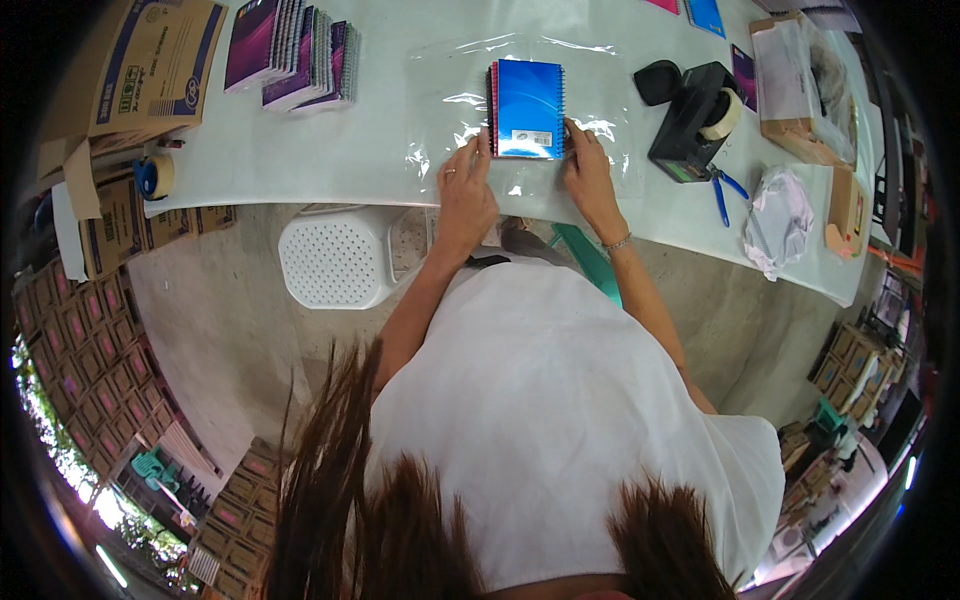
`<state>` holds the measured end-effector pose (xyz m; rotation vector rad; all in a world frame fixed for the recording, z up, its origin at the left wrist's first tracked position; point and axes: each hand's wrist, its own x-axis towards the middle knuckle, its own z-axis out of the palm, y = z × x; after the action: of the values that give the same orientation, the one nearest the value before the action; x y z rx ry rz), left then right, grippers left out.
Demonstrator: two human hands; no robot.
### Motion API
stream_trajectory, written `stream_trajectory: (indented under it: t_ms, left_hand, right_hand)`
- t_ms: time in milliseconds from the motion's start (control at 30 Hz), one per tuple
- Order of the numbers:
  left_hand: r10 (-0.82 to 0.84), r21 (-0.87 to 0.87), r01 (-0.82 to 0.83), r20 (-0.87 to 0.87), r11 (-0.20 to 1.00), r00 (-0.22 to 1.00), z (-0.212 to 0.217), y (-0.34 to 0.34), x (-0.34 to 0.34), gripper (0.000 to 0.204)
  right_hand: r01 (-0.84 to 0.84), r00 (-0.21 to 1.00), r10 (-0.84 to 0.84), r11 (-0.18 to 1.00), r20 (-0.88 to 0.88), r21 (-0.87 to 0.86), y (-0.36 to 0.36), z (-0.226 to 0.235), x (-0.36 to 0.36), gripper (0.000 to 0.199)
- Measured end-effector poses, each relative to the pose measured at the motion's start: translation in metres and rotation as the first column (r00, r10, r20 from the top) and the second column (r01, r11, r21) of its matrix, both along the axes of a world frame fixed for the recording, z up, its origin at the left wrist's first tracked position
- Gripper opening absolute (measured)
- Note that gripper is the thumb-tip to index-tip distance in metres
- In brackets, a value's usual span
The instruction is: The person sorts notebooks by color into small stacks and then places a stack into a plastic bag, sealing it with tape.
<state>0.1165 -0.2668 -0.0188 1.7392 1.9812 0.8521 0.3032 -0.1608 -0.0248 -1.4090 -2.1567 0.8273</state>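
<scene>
A blue-covered spiral notebook (pixel 530 95) lies on top of a small stack, with a pink edge showing along its left side. Beneath it a clear plastic sheet (pixel 440 105) is spread over the table. My left hand (pixel 467 190) rests at the stack's lower left corner, fingers stretched forward on the plastic and one beside the notebooks. On the other side, my right hand (pixel 592 175) is at the lower right, its fingers apart and one close against the spiral binding. Neither hand wraps around the stack.
Purple spiral notebooks (pixel 290 60) stand in piles at the left, beside a cardboard box (pixel 150 70) and a tape roll (pixel 155 177). Rightward are a black tape dispenser (pixel 690 125), blue-handled pliers (pixel 725 195), crumpled plastic (pixel 780 220) and an open carton (pixel 800 90). A white stool (pixel 335 258) stands below the table.
</scene>
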Motion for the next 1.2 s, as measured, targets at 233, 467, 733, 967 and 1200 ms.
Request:
stream_trajectory:
  t_ms: [233,467,733,967,1200]
  left_hand:
    - [0.028,-0.028,-0.024,0.124,0.999,0.992,0.004,0.005,0.005,0.072]
    - [0.095,-0.081,-0.052,0.722,0.995,0.685,0.005,0.044,-0.002,0.065]
    - [0.2,-0.194,-0.051,0.923,0.98,0.33,0.004,0.055,-0.001,0.075]
    - [0.253,-0.24,-0.096,0.951,0.966,0.178,0.002,0.052,-0.011,0.073]
    - [0.237,-0.227,-0.07,0.943,0.971,0.233,-0.002,0.05,-0.013,0.075]
  right_hand:
    - [-0.062,0.998,0.061,0.995,0.013,0.077,0.004,-0.001,-0.007,0.067]
    - [-0.04,0.984,-0.003,0.971,-0.178,-0.237,0.014,0.012,-0.012,0.073]
    - [-0.12,0.926,-0.005,0.945,-0.378,-0.305,0.023,-0.016,0.006,0.067]
    - [-0.181,0.827,-0.178,0.815,-0.534,-0.551,0.02,-0.002,0.003,0.069]
    - [-0.218,0.817,-0.162,0.802,-0.554,-0.556,0.025,-0.005,0.01,0.069]
